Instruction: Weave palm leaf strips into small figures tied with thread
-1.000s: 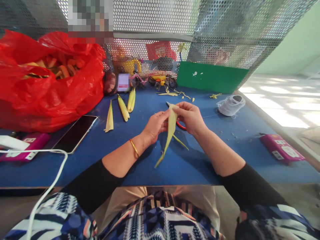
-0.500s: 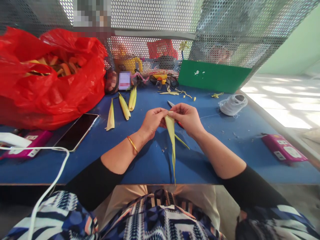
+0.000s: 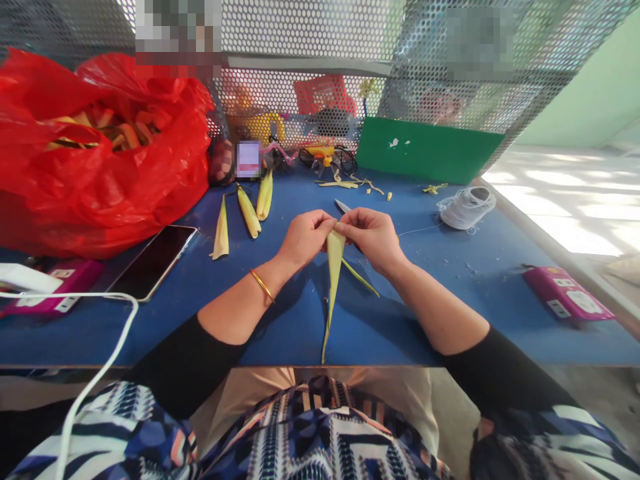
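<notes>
Between my two hands hangs a long, pale green corn husk strip (image 3: 335, 267), its wide end pinched at the fingertips and its narrow tip pointing down towards the table's front edge. My left hand (image 3: 306, 238) and my right hand (image 3: 373, 237) are both closed on that wide end, thumbs meeting. A thin green strip (image 3: 361, 277) lies on the blue table beneath. The blade of a scissors-like tool (image 3: 343, 207) shows just behind my fingers; the rest of it is hidden. To the left lie several folded husk pieces (image 3: 249, 212).
A red plastic bag (image 3: 165, 173) of scraps fills the left, with a dark phone (image 3: 155, 261) before it. White thread (image 3: 466, 208) stands at right, near a purple box (image 3: 567, 293). A green board (image 3: 430, 150) leans on the mesh partition (image 3: 310, 30).
The hanging husk strip has swung left, its tip moving away from the thin green strip on the table. Both hands keep their pinch in nearly the same place.
</notes>
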The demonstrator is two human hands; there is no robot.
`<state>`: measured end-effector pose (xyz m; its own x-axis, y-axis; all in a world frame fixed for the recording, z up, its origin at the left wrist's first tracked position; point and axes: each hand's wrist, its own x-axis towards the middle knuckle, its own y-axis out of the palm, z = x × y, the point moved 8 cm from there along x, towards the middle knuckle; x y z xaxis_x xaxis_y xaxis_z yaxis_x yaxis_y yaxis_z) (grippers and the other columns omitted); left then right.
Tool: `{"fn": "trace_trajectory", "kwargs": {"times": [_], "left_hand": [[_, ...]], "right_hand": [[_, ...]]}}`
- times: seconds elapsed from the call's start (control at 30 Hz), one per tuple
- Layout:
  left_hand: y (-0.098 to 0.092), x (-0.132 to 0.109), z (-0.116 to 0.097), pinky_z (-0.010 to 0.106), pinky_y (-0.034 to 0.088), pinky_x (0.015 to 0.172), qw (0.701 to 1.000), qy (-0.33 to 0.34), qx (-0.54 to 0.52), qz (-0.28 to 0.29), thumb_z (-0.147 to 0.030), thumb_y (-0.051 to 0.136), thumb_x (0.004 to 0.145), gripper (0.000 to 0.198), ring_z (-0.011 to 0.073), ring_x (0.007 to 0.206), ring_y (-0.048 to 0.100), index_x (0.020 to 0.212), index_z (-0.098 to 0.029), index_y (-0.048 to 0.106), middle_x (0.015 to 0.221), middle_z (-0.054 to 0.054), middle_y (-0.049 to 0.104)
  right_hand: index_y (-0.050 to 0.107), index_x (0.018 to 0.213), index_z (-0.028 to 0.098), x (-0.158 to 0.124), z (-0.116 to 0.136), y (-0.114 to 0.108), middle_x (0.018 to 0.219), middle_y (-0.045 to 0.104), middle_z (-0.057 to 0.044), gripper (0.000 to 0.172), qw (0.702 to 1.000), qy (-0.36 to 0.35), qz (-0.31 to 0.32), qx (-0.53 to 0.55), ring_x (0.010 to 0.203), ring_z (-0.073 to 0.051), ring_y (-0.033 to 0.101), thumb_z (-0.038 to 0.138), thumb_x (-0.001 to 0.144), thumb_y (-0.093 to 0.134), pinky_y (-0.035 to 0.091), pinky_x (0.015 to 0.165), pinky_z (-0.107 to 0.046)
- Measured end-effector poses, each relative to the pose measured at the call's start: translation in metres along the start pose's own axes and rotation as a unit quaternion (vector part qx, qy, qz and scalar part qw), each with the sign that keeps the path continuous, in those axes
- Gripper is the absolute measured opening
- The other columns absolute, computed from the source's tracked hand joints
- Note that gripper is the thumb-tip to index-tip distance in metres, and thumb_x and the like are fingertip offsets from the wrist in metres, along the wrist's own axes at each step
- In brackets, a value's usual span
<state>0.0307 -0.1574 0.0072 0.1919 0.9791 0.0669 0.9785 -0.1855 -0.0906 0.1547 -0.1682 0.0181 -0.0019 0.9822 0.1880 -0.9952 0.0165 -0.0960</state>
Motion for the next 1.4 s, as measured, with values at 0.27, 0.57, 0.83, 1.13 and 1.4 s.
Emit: {"fn": "trace_trajectory", "kwargs": {"times": [0.27,0.57,0.83,1.13,1.4], "left_hand": [[0.006,-0.005,0.005,0.021,0.046,0.051,0.992,-0.063,-0.113,0.004,-0.019,0.061,0.083,0.014,0.0103,0.051,0.057,0.070,-0.016,0.059,0.059,-0.001,0.061],[0.011,-0.009,0.012,0.022,0.043,0.052,0.986,-0.085,-0.141,-0.010,-0.026,0.062,0.084,0.018,0.0096,0.052,0.052,0.070,-0.017,0.056,0.060,-0.002,0.057],[0.007,-0.005,0.016,0.022,0.036,0.055,0.989,-0.055,-0.116,-0.069,-0.020,0.058,0.084,0.018,0.0078,0.053,0.043,0.066,-0.017,0.055,0.060,-0.004,0.052],[-0.008,-0.002,0.007,0.021,0.037,0.061,0.991,0.033,-0.028,-0.126,-0.020,0.057,0.084,0.017,0.0096,0.062,0.047,0.067,-0.017,0.057,0.065,-0.003,0.056],[-0.012,0.002,0.015,0.021,0.036,0.058,0.988,0.009,-0.053,-0.144,-0.023,0.059,0.084,0.018,0.0099,0.059,0.046,0.067,-0.017,0.056,0.063,-0.003,0.056]], "right_hand": [[0.060,0.068,0.020,-0.003,0.010,-0.003,0.057,0.055,0.004,0.021,0.995,-0.080,-0.022,-0.059,0.054,-0.010,0.048,0.036,0.071,0.072,0.040,0.054,-0.027],[0.057,0.072,0.021,0.000,-0.011,-0.002,0.064,0.058,0.003,0.029,0.998,0.011,-0.033,0.043,0.057,-0.010,0.053,0.040,0.065,0.077,0.044,0.055,-0.025],[0.056,0.070,0.021,-0.008,0.004,-0.003,0.062,0.055,0.004,0.021,0.995,-0.064,-0.073,-0.028,0.058,-0.010,0.049,0.032,0.071,0.074,0.045,0.058,-0.026],[0.053,0.066,0.021,-0.010,-0.015,0.016,0.059,0.056,0.004,0.039,0.997,0.047,0.007,0.066,0.053,-0.009,0.052,0.046,0.059,0.082,0.047,0.053,-0.025],[0.054,0.071,0.021,-0.012,-0.006,0.017,0.061,0.055,0.004,0.034,1.000,0.000,0.002,0.031,0.056,-0.010,0.053,0.043,0.066,0.079,0.049,0.056,-0.027]]}}
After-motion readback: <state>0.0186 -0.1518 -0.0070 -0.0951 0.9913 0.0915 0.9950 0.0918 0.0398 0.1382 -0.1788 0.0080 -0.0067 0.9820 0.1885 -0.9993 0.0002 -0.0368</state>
